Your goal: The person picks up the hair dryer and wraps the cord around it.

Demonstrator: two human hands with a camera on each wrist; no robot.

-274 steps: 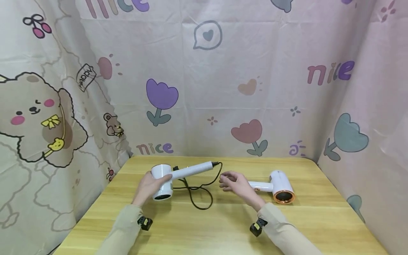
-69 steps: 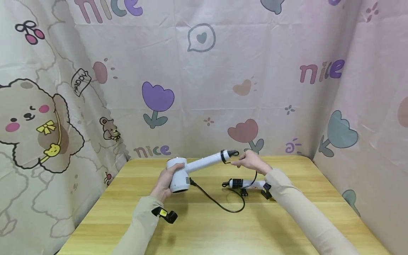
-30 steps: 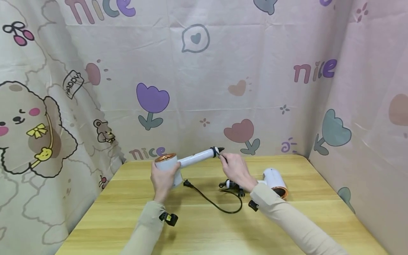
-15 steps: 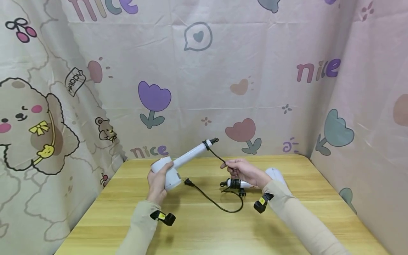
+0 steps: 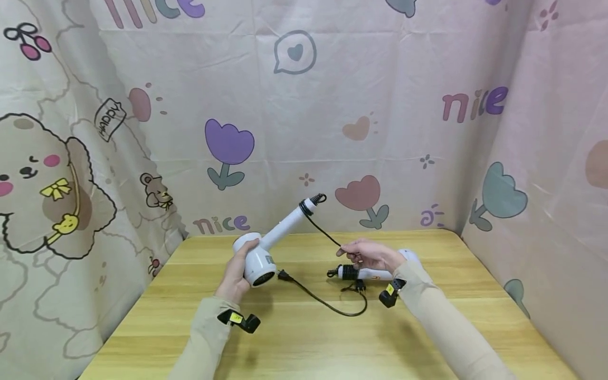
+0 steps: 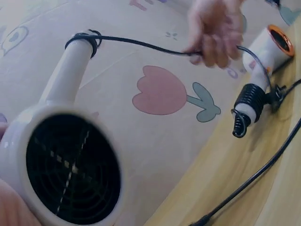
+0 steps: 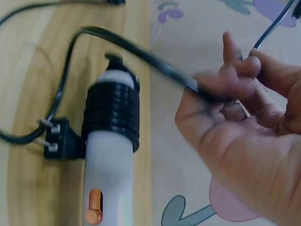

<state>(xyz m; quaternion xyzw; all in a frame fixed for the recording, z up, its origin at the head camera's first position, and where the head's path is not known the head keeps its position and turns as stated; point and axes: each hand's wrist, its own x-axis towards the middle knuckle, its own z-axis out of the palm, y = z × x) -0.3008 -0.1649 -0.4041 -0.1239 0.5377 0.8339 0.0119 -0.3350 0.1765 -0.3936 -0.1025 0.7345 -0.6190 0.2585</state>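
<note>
My left hand (image 5: 234,277) grips a white hair dryer (image 5: 258,261) by its head above the table. The handle tilts up to the right, and its dark round grille (image 6: 73,167) faces the left wrist camera. Black cord (image 5: 325,233) loops round the handle's end, then runs taut to my right hand (image 5: 372,254). Curled fingers of that hand hold the cord, as the right wrist view shows. The cord's free length lies on the table, ending in a two-pin plug (image 5: 284,275). Beneath my right hand lies a second white hair dryer (image 5: 372,274), partly hidden.
Black cord coils (image 7: 112,110) wrap the second dryer's handle, with its plug (image 7: 61,141) beside them. Both dryers are over a wooden table (image 5: 304,343). Printed cloth (image 5: 294,132) hangs behind the table and along both sides.
Earlier the held dryer's handle was bare and its cord lay loose; now turns of cord circle its end. Since half a second ago the handle has risen and the grille has turned forward.
</note>
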